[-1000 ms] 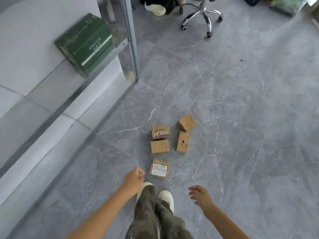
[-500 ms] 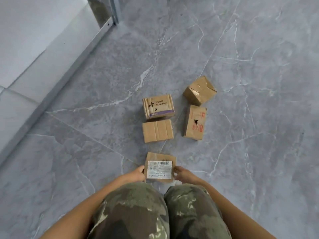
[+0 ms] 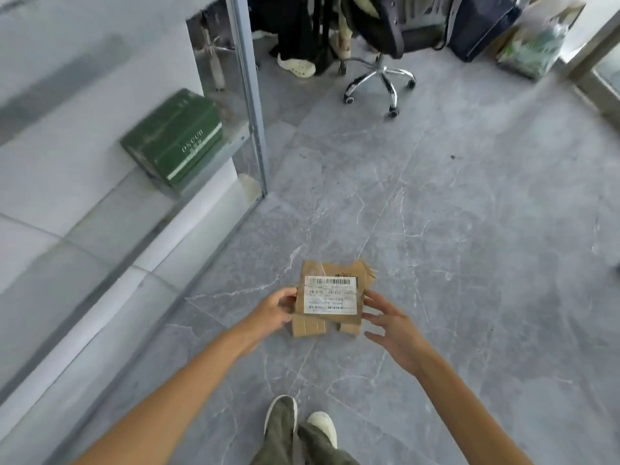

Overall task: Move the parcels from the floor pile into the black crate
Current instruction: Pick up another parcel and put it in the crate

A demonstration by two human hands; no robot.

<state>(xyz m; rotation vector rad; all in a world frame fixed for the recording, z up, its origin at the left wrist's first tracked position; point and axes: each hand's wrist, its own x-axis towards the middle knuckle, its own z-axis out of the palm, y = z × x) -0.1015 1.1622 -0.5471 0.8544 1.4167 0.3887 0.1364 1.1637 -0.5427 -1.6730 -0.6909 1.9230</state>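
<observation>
A flat brown parcel (image 3: 330, 295) with a white barcode label is held up in front of me, above the floor pile. My left hand (image 3: 273, 312) grips its left edge. My right hand (image 3: 392, 325) presses its right edge with the fingers spread. Under it, parts of other cardboard parcels show on the grey floor: a plain one (image 3: 308, 327) at the lower left and a corner (image 3: 364, 271) at the upper right. The rest of the pile is hidden. The black crate is not in view.
A green box (image 3: 172, 137) lies on the white ledge to the left, beside a metal-framed glass panel (image 3: 251, 95). Farther back are a wheeled office chair (image 3: 382, 78), another person's shoe (image 3: 297, 67), a dark bag (image 3: 479, 25) and a green-printed bag (image 3: 533, 45).
I was crouched with both hands on the labelled parcel on the floor. Now I stand upright and the parcel is lifted off the floor between my hands.
</observation>
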